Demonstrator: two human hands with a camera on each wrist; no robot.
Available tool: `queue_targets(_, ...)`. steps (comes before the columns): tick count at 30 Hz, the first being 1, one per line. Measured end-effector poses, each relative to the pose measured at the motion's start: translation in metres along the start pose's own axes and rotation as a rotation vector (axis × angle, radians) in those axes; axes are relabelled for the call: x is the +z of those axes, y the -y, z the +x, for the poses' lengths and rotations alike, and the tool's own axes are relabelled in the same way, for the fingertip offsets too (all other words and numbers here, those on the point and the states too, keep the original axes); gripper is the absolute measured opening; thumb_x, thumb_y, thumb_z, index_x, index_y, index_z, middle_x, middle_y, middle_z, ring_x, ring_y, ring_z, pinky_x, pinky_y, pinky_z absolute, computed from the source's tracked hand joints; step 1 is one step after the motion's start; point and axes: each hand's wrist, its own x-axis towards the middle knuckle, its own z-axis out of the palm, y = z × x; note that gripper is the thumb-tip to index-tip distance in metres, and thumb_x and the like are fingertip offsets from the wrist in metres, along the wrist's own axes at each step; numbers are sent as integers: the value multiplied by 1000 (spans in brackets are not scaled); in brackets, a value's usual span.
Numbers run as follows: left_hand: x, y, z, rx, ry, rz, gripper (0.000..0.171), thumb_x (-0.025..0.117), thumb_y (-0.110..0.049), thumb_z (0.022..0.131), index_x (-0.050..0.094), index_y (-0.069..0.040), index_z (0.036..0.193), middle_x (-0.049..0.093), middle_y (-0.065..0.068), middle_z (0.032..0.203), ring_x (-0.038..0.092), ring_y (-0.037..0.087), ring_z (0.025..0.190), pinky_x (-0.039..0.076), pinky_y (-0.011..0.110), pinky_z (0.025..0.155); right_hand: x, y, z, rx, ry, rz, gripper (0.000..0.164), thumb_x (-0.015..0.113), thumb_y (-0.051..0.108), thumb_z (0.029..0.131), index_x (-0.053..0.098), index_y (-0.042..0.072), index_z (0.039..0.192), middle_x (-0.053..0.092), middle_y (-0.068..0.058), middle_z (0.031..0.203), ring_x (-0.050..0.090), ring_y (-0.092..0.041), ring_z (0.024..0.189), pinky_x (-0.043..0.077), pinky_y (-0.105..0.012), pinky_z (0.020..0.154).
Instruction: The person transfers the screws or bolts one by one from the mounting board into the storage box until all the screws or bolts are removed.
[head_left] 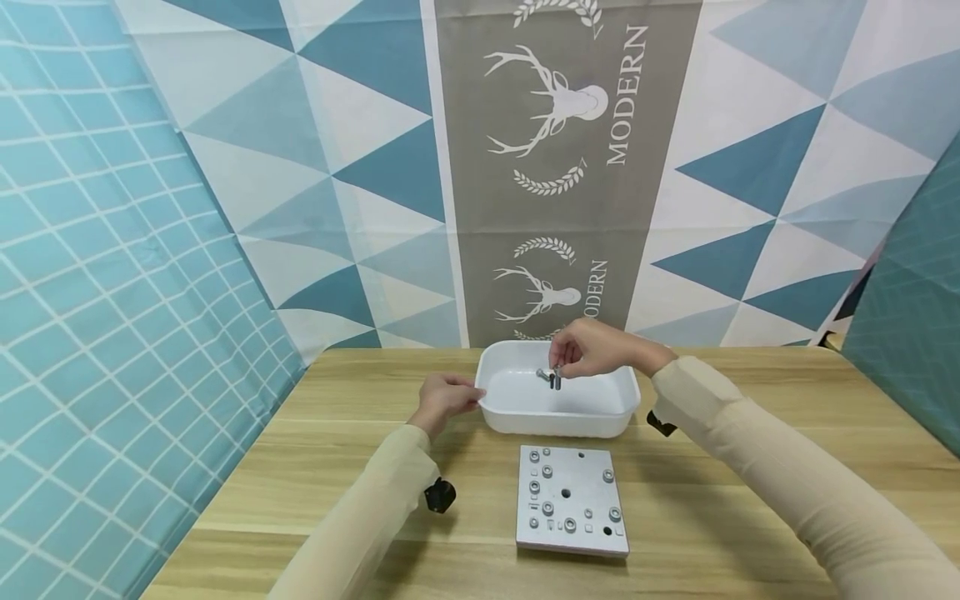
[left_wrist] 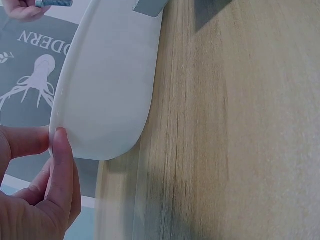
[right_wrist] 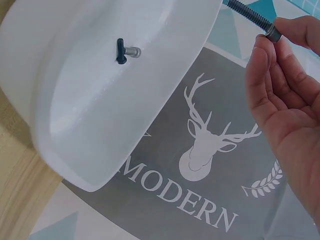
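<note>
My left hand (head_left: 444, 400) pinches the left rim of a white plastic tray (head_left: 555, 423) between thumb and fingers; the left wrist view shows this grip closely. Above the tray, my right hand (head_left: 596, 346) holds a threaded metal bolt (right_wrist: 252, 15) by its head, with the shank pointing away from the fingertips. On the tray floor lie a small silver bolt (right_wrist: 132, 51) and a dark short piece (right_wrist: 120, 51), touching or overlapping in the right wrist view. The held bolt also shows at the top of the left wrist view.
A flat silver metal plate (head_left: 588, 492) with several bolts and a few holes lies on the wooden table (head_left: 360, 467) in front of the tray. A patterned curtain (head_left: 570, 200) hangs behind the table, and blue checked cloth (head_left: 112, 292) hangs on the left.
</note>
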Motion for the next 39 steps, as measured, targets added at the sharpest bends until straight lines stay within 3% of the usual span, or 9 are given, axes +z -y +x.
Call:
queue_targets(12,-1,-1,0,-2,-2,4,21,75,1,78,68,8,97,63,9,81,62,8,58,61,22,63,-7,-6,12,11,-14,0,4,68,5,81,70,5,85,70,-4,80,61,-6,72,55,-17,66)
queue_targets(22,-1,-2,1,-6,-4,12,21,75,0,77,67,7,96,63,9,80,62,8,57,63,26,69,-2,-14,22,41,-16,0,4,68,5,81,70,5,85,70,-4,81,60,-6,72,55,-18,67)
queue_targets(30,2,0,0,0,0,-1,22,75,1,77,67,9,95,63,10,79,62,8,56,61,23,62,-1,-25,32,63,-3,-52,4,67,4,80,70,4,84,71,-6,80,61,-6,71,55,-17,66)
queue_targets(39,2,1,1,-10,-11,8,20,75,0,77,68,7,95,63,9,82,61,7,56,62,23,65,4,-32,43,110,-1,-30,5,68,3,79,70,4,83,71,-7,80,60,-7,69,54,-17,66)
